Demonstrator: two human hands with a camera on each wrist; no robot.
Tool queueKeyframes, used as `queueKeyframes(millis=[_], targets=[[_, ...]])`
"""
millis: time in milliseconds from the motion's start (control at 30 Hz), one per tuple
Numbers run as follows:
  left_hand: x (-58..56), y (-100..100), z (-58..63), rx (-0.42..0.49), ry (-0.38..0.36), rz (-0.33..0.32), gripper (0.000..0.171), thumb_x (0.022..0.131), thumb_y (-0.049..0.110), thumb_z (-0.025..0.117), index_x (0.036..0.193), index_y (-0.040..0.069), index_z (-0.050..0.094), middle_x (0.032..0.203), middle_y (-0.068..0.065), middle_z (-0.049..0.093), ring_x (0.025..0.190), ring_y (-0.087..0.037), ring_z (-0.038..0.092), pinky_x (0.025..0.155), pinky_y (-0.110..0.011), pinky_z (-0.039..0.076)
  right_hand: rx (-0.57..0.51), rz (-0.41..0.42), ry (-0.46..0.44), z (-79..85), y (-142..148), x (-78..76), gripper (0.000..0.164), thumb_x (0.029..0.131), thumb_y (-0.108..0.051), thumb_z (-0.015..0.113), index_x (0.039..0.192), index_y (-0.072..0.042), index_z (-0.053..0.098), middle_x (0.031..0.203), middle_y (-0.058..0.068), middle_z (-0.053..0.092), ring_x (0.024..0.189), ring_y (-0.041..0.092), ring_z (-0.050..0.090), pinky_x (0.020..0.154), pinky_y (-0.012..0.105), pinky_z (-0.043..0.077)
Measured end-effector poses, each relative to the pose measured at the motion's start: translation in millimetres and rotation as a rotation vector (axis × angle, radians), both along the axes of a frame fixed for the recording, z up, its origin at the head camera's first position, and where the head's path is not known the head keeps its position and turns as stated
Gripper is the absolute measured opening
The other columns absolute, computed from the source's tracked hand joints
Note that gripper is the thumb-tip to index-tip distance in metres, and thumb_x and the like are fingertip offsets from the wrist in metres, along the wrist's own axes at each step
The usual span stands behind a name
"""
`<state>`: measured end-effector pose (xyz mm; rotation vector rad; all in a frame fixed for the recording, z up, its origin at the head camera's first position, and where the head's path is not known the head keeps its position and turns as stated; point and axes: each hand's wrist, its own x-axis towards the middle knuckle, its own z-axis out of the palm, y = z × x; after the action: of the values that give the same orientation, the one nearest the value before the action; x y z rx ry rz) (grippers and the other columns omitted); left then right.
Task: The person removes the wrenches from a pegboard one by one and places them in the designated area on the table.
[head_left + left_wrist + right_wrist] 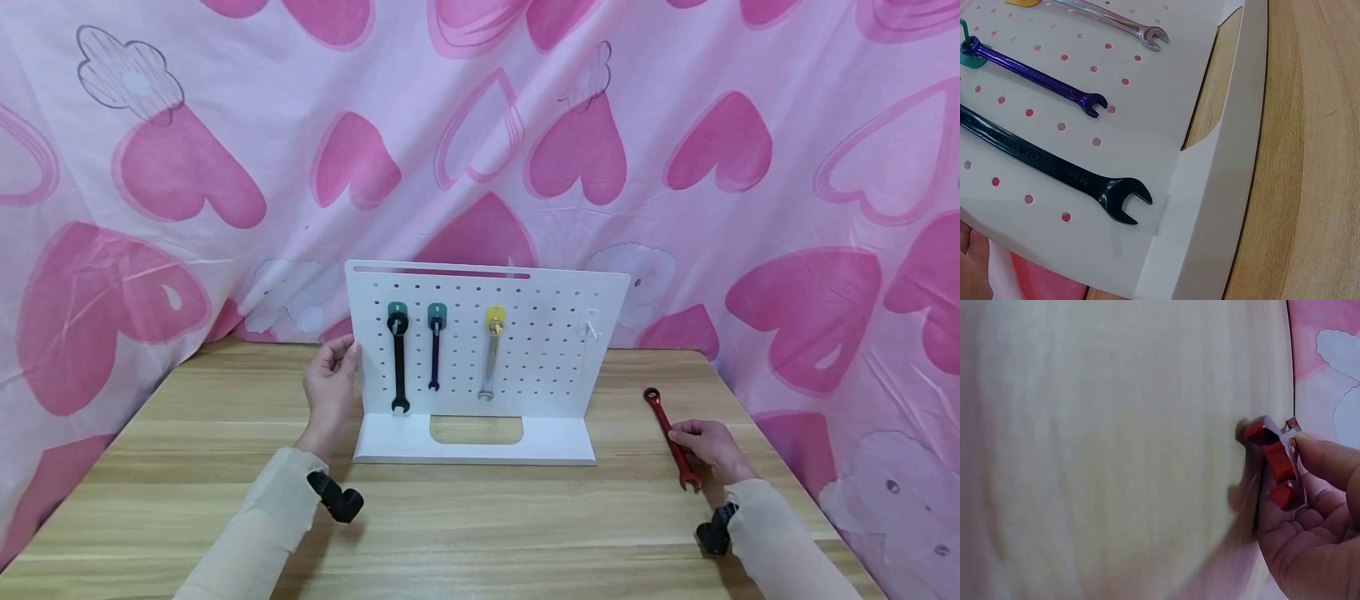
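My right hand (pixel 712 450) pinches a red combination wrench (pixel 672 446) by its shank, to the right of a white pegboard (pixel 457 358). In the right wrist view the wrench's open jaw end points toward the camera, with thumb and fingers around the shank. My left hand (pixel 330 387) grips the pegboard's left edge. On the board's hooks hang a black wrench (pixel 399 367), a smaller dark purple wrench (pixel 435 354) and a silver wrench (pixel 491 362). The white hook (pixel 591 327) at the board's right bears nothing.
The pegboard's base, with a rounded cutout, stands on a wood-grain table (pixel 480 525). A pink curtain with hearts (pixel 577 150) hangs behind the table and along its sides. A small black camera is strapped to each wrist.
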<state>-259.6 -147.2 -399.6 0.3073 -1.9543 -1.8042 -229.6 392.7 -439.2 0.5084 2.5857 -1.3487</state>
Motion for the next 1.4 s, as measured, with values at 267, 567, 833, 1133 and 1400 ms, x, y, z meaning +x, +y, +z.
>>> queueKeyframes(millis=[267, 567, 833, 1133, 1400], targets=[[-0.5, -1, 0.2, 0.016, 0.010, -0.003, 0.031, 0.093, 0.029, 0.058, 0.116, 0.007, 0.060, 0.099, 0.005, 0.057, 0.089, -0.005, 0.050, 0.074, -0.006, 0.045, -0.001, 0.025, 0.021, 1.3, -2, 1.1, 0.030, 0.094, -0.009, 0.056, 0.114, 0.012, 0.053, 0.082, 0.004, 0.060, 0.070, 0.015, 0.054, 0.062, 0.026, 0.050], [0.8, 0, 1.2, 0.017, -0.012, -0.013, 0.033, 0.093, 0.031, 0.057, 0.117, 0.008, 0.060, 0.103, 0.002, 0.057, 0.092, -0.007, 0.051, 0.076, -0.006, 0.045, 0.026, 0.010, 0.029, 2.6, -7, 1.8, 0.029, 0.093, -0.009, 0.055, 0.113, 0.012, 0.054, 0.083, 0.007, 0.060, 0.071, 0.016, 0.052, 0.061, 0.027, 0.048], [0.1, 0, 0.4, 0.003, -0.017, -0.001, 0.032, 0.094, 0.031, 0.057, 0.117, 0.010, 0.060, 0.103, 0.003, 0.058, 0.092, -0.007, 0.052, 0.078, -0.007, 0.046, 0.019, -0.022, 0.004, 4.7, -12, 3.9, 0.029, 0.094, -0.009, 0.055, 0.114, 0.011, 0.053, 0.082, 0.008, 0.058, 0.069, 0.018, 0.051, 0.058, 0.029, 0.049], [0.4, 0, -0.7, 0.013, -0.013, -0.001, 0.031, 0.093, 0.030, 0.057, 0.116, 0.010, 0.060, 0.101, 0.005, 0.058, 0.091, -0.007, 0.052, 0.078, -0.007, 0.046, 0.038, -0.013, 0.014, 4.7, -14, 3.9, 0.024, 0.093, -0.008, 0.055, 0.107, 0.011, 0.056, 0.080, 0.008, 0.062, 0.067, 0.016, 0.056, 0.059, 0.029, 0.051], [1.3, 0, 0.1, 0.007, -0.008, -0.007, 0.031, 0.093, 0.030, 0.057, 0.115, 0.009, 0.061, 0.101, 0.003, 0.057, 0.090, -0.007, 0.051, 0.075, -0.006, 0.045, 0.039, -0.005, 0.038, 4.7, -15, 3.9, 0.022, 0.092, -0.008, 0.056, 0.103, 0.011, 0.057, 0.076, 0.004, 0.061, 0.064, 0.015, 0.055, 0.057, 0.029, 0.049]])
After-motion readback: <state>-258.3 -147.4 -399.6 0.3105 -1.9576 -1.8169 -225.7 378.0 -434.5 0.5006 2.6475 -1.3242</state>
